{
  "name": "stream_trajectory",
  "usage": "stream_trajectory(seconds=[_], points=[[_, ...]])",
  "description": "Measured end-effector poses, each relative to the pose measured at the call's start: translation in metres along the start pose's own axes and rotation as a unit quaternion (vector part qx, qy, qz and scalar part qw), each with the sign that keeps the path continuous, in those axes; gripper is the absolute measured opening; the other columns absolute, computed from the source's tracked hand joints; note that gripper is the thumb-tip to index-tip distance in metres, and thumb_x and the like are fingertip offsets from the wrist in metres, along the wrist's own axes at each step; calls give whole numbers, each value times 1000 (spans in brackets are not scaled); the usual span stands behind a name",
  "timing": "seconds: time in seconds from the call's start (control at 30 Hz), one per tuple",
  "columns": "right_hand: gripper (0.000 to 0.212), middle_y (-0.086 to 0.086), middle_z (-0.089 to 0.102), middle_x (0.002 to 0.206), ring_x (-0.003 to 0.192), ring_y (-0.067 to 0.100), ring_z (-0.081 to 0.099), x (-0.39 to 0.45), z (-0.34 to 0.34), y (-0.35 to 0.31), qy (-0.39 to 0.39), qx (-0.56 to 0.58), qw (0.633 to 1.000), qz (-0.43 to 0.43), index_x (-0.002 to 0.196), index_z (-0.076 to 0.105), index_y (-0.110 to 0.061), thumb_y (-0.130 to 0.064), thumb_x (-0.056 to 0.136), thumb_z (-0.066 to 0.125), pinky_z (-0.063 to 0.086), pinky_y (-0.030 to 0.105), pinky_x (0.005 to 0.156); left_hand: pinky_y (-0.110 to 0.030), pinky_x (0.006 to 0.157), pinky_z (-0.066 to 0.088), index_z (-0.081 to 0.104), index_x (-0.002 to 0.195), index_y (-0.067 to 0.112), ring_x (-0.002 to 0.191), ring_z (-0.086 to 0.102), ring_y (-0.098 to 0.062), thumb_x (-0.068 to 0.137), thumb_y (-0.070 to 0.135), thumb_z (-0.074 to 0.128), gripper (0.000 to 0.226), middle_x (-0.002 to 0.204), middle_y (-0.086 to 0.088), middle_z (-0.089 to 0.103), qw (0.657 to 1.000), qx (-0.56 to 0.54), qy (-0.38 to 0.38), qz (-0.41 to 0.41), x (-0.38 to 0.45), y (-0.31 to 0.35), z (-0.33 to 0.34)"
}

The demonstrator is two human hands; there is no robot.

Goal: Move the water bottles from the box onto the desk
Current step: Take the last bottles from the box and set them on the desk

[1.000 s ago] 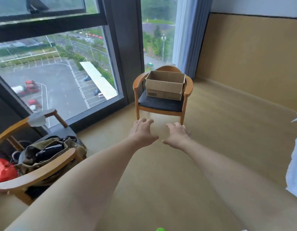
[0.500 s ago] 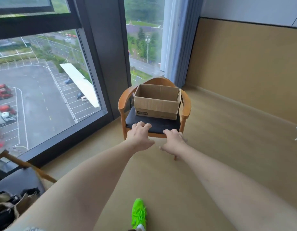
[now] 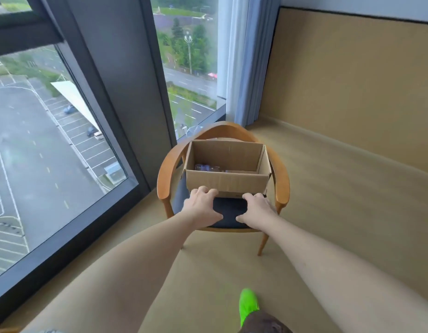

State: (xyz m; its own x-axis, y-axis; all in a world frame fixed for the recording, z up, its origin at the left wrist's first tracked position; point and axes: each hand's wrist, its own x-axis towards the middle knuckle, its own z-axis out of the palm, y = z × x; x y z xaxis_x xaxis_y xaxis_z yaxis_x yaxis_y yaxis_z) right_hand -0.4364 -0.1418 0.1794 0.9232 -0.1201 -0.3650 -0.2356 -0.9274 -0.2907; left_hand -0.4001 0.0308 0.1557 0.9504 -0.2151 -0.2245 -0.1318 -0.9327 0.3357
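An open cardboard box (image 3: pixel 226 182) sits on the dark seat of a wooden armchair (image 3: pixel 282 183). Inside it, at the bottom left, lies a clear water bottle (image 3: pixel 208 168), mostly hidden by the box's front wall. My left hand (image 3: pixel 202 207) and my right hand (image 3: pixel 257 210) reach out side by side just in front of the box's front wall, over the seat. Their fingers are loosely curled and hold nothing. No desk is in view.
A floor-to-ceiling window (image 3: pixel 52 152) with a dark frame runs along the left. A curtain (image 3: pixel 244 61) hangs behind the chair, and a tan wall (image 3: pixel 352 87) closes the right side. My green shoe (image 3: pixel 248 302) is on the beige floor.
I have come closer to the chair. The box now looks larger and its inside shows a bottle. Both hands have moved forward to the box's front. The other chair with bags has left the view.
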Motion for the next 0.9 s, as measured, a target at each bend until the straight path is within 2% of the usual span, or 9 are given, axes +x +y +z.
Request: stream_trajectory(seconds=[0.13, 0.27, 0.4, 0.6, 0.8, 0.9], points=[[71, 8, 47, 143, 132, 32, 44, 74, -3, -15, -7, -9, 1000, -16, 147, 43, -26, -45, 86, 75, 45, 49, 105, -43, 98, 52, 41, 147, 32, 132, 40, -25, 80, 50, 76, 78, 145, -1, 43, 1000, -2, -24, -16, 62, -17, 3], [66, 8, 49, 139, 130, 32, 44, 166, -8, -22, -31, -8, 999, -31, 142, 46, -28, -48, 85, 73, 42, 48, 103, -44, 98, 49, 45, 142, 31, 131, 40, -27, 81, 48, 73, 69, 138, -2, 47, 999, -7, -21, -31, 138, -34, -2], [66, 6, 47, 142, 131, 31, 43, 254, -13, -23, -83, -8, 996, -27, 144, 44, -28, -49, 87, 69, 40, 46, 102, -47, 103, 45, 43, 147, 29, 134, 37, -29, 85, 44, 68, 68, 143, -3, 43, 995, 4, -54, -79, 214, -47, -10], [68, 5, 47, 144, 132, 30, 43, 358, -15, -11, -155, 13, 988, 10, 148, 40, -28, -45, 89, 68, 39, 46, 103, -46, 108, 43, 43, 148, 27, 137, 36, -29, 91, 46, 63, 64, 147, -5, 43, 988, 30, -102, -109, 318, -58, -10], [66, 7, 48, 142, 132, 30, 44, 426, 18, 5, -225, 12, 973, 53, 147, 42, -25, -42, 88, 68, 36, 46, 105, -45, 107, 41, 44, 146, 21, 139, 34, -30, 91, 43, 63, 62, 150, -8, 40, 985, 27, -146, -88, 392, -58, 29], [70, 9, 47, 145, 135, 32, 43, 450, 43, 11, -264, 16, 962, 70, 149, 41, -23, -42, 88, 70, 37, 48, 106, -49, 112, 37, 37, 151, 22, 145, 25, -34, 90, 43, 65, 70, 158, -13, 29, 979, 55, -179, -75, 418, -65, 55]])
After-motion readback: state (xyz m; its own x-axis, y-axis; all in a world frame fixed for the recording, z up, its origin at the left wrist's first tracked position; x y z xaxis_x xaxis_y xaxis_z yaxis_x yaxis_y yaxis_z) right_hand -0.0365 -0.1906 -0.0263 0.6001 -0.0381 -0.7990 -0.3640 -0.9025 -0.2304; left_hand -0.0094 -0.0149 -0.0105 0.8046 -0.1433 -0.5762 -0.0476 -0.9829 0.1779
